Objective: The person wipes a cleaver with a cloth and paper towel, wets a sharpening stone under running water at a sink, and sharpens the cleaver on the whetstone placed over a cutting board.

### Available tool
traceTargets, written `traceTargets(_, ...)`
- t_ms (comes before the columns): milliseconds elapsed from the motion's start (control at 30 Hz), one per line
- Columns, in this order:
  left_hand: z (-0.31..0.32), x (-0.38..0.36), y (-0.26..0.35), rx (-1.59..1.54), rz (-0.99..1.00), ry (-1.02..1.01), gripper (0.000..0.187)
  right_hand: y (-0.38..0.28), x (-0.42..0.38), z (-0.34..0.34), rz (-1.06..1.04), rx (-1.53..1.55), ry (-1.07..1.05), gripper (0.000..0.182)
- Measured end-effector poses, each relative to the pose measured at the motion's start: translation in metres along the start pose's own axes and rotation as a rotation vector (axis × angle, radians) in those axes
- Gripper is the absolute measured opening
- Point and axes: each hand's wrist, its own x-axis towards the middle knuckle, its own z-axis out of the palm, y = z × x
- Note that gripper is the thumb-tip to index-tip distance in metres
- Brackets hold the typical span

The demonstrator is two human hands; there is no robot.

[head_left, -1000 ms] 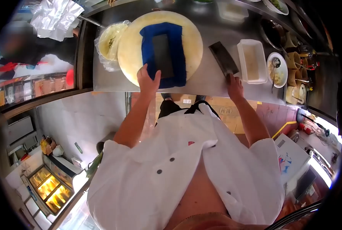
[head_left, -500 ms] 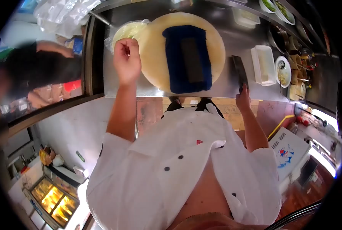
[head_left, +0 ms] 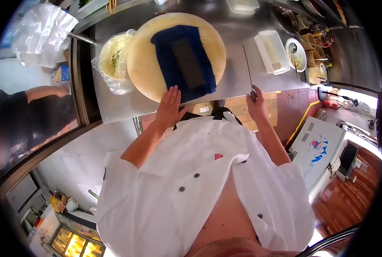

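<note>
A round, thick cutting board [head_left: 141, 55] lies on the steel counter, with a folded dark blue cloth [head_left: 167, 47] across it. On the cloth rests a dark grey rectangular slab [head_left: 187, 63] that looks like a whetstone. My left hand [head_left: 169, 107] is open, its fingers flat against the near edge of the cloth and board. To the right, my right hand [head_left: 257, 106] is closed around the handle of a kitchen knife [head_left: 248, 66]. The blade points away from me and shows edge-on as a thin line, apart from the board.
Left of the board is a plastic-covered bowl [head_left: 112, 58] of food. A white tub [head_left: 271, 52] and a white bowl with a spoon [head_left: 299, 60] stand on the right of the steel counter [head_left: 233, 81]. Beyond the frame at left, another person's arm [head_left: 47, 91] reaches out.
My left hand has come down from beside the plastic-covered bowl to the cloth's near edge, its curled fingers now straight. The knife has turned from broadside to edge-on. The view has shifted.
</note>
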Motion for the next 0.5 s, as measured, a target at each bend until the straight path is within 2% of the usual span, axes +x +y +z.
traceTargets(67,-0.015,-0.011,0.009,0.049,-0.010,-0.054,0.075,-0.009,0.002,-0.008,-0.007,-0.056,-0.012,0.048)
traceTargets(167,-0.020,-0.017,0.018,-0.354,-0.168,-0.056,0.065,-0.002,0.017,-0.015,-0.062,-0.009,-0.049,0.049)
traceTargets(267,-0.043,0.016,0.045,-1.640,-0.727,0.181,0.053,0.005,0.031,-0.029,-0.118,0.052,-0.129,0.050)
traceTargets(300,-0.026,0.025,0.038,-2.003,-0.792,0.302,0.048,0.005,0.035,-0.034,-0.134,0.071,-0.156,0.050)
traceTargets(367,0.024,0.027,0.030,-2.022,-0.890,0.475,0.047,0.005,0.044,-0.044,-0.153,0.096,-0.214,0.052)
traceTargets(400,0.028,0.027,0.037,-2.030,-0.941,0.569,0.047,0.006,0.049,-0.049,-0.164,0.106,-0.248,0.053)
traceTargets(500,0.007,0.028,0.057,-1.776,-0.961,0.557,0.048,0.007,0.061,-0.063,-0.155,0.181,-0.390,0.054)
